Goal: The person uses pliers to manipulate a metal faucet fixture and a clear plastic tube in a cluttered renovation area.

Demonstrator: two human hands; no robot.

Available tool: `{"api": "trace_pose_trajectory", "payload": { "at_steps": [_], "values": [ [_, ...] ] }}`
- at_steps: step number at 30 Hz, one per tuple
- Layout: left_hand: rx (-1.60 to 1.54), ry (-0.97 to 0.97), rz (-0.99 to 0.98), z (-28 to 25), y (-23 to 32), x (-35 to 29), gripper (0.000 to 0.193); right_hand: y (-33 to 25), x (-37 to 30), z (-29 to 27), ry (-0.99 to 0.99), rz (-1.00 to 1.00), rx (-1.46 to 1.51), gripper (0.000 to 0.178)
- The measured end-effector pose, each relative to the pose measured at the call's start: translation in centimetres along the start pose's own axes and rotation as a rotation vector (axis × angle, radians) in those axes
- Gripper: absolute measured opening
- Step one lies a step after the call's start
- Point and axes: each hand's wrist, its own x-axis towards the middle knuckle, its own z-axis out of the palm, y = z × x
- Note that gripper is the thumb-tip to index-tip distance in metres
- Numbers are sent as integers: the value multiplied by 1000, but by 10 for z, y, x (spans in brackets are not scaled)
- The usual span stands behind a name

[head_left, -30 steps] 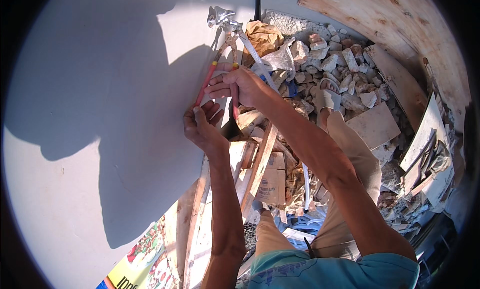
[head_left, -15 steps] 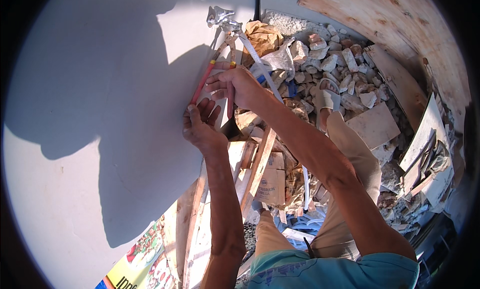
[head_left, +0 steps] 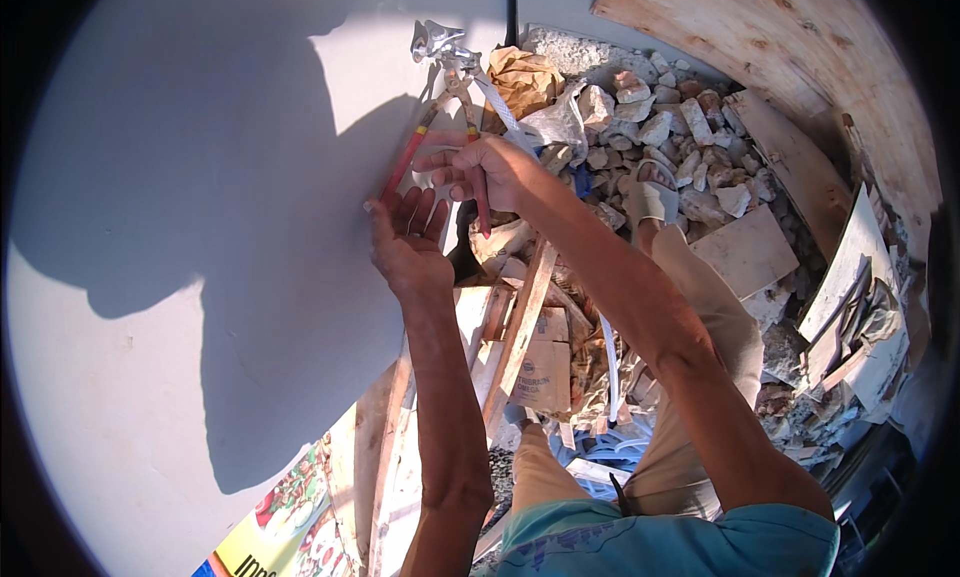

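Note:
Red-handled pincers [head_left: 407, 157] stand with their handles spread, yellow bands near the rusty jaws. Those jaws are at a shiny metal clamp-like fitting [head_left: 438, 43], from which a white strap [head_left: 503, 107] runs down to the right. My right hand [head_left: 492, 169] has the right handle between its partly curled fingers. Lower left, my left hand [head_left: 415, 245] holds the end of the left handle between thumb and index finger, its other fingers loosely stretched. Exactly how the jaws meet the fitting is too small to tell.
A large pale panel [head_left: 130, 227], crossed by shadows, fills the left. Broken rubble [head_left: 690, 127] lies right, around my sandalled foot [head_left: 655, 182]. Crumpled brown paper [head_left: 525, 80], wooden boards [head_left: 520, 337], a cardboard box [head_left: 540, 372] and plywood sheets [head_left: 770, 37] surround the spot.
The pincers' handles have spread wider, the right one swinging to the right with my right hand. My left fingers have straightened somewhat near the left handle's end.

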Motion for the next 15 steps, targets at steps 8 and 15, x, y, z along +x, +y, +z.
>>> {"api": "trace_pose_trajectory", "payload": {
  "at_steps": [8, 15],
  "values": [
    [-62, 32, -63, -15, -7, 17, 35, -6, -6, 13, -9, -47, -41, 59],
    [-54, 27, -61, -16, -6, 17, 34, 5, 0, 14, 44, -85, 16, 54]
  ]
}}
